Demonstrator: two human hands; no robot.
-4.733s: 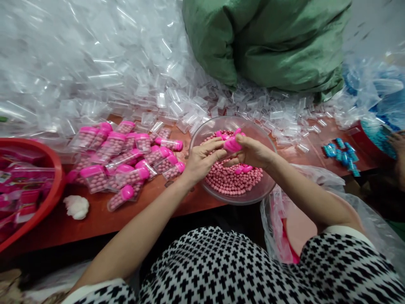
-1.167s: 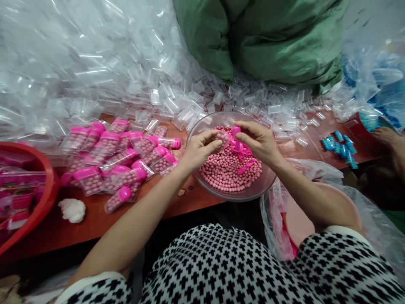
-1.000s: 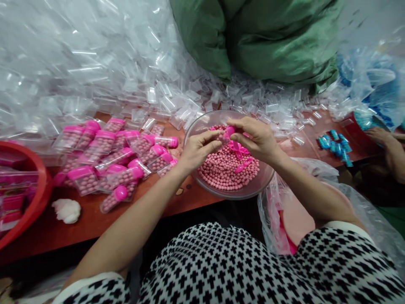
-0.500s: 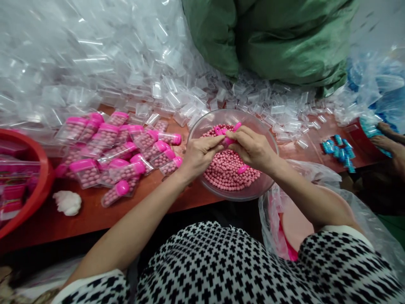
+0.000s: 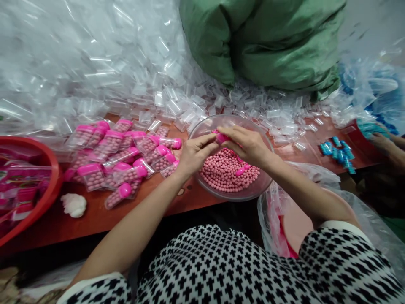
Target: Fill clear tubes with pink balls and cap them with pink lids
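Held over a clear round plastic bowl [image 5: 202,126] of small pink candy beads [image 5: 221,173], a small clear plastic tube with a bright pink cap [image 5: 221,137], pinched between the fingertips of the left hand [image 5: 193,153] and the right hand [image 5: 247,144]; both grips pressed together on it, the tube itself mostly hidden behind the fingers; probably very light, stiff and thin-walled, smooth enough to slip, likely to crack or spill if squeezed hard; best taken by the cap with one hand and by the body near the mouth with the other, kept upright; loose pink caps [image 5: 243,169] lying on the beads in the bowl. Left of the bowl, on the red-brown tabletop [image 5: 101,215], a pile of filled pink-capped tubes [image 5: 123,158]; behind, a heap of empty clear plastic tubes [image 5: 95,71] and a green woven sack [image 5: 268,42]; at far left a red plastic basin [image 5: 54,185] of pink packets, printing on them too blurred to read; a white cotton wad [image 5: 74,204] nearby; blue caps [image 5: 338,153] at right, beside another person's hand [image 5: 384,142]; no brand or legible writing anywhere.
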